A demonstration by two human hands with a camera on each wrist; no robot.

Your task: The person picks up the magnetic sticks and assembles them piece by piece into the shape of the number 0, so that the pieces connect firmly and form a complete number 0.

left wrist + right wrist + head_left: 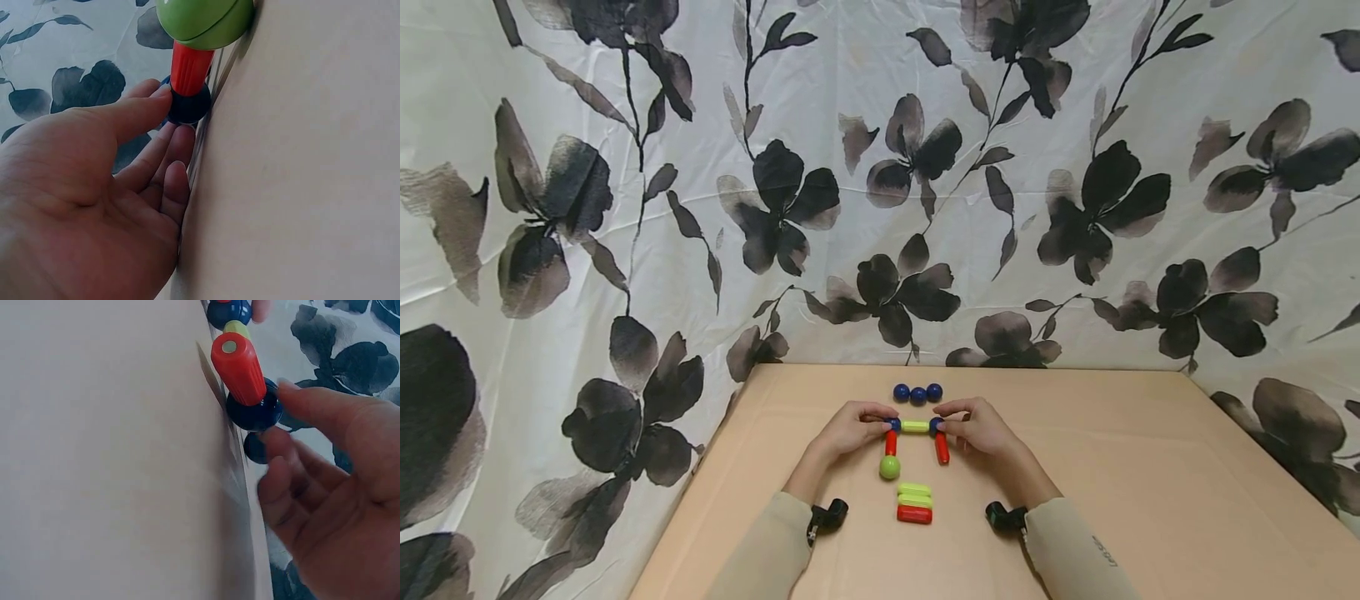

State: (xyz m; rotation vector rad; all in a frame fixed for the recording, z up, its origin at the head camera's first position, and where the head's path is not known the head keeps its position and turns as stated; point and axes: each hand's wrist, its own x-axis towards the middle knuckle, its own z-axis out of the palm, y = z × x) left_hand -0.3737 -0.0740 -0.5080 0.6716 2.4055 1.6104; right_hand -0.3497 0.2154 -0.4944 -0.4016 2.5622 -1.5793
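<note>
In the head view, a joined piece of rods and balls lies on the table in front of me. A yellow-green rod [915, 427] links a left blue ball [191, 107] and a right blue ball [253, 414]. From the left ball a red rod [891, 444] runs toward me to a larger green ball [889, 467]. Another red rod [942, 450] extends from the right ball, its near end bare in the right wrist view. My left hand [856, 427] pinches the left blue ball between thumb and fingers. The right blue ball is held likewise by my right hand [983, 427].
Three loose blue balls [918, 397] sit in a row beyond the piece. Nearer me lie two yellow-green rods [914, 490] and a red rod [914, 515], side by side. A floral cloth [985, 225] hangs behind the tan table [1112, 467].
</note>
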